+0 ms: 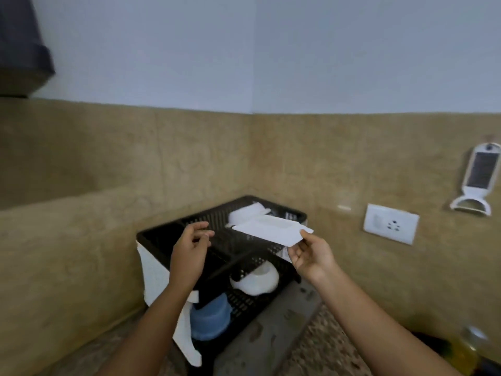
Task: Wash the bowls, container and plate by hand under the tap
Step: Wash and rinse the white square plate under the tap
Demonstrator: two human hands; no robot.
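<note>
Plate, white and rectangular, hangs level over the far right of the black rack, pinched at its near right corner by your right hand. It looks light and stiff, probably slick if wet, so grip the rim with both hands. Your left hand hovers with fingers parted, holding nothing, just left of it.

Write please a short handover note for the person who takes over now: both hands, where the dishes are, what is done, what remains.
Right hand: fingers pinch the white plate by its near edge, over the black rack top tier.
Left hand: open, empty, beside the plate.
White container on top tier; white bowl and blue bowl below.
Done, apparently: washing.
Left: set the plate down in the rack.
</note>
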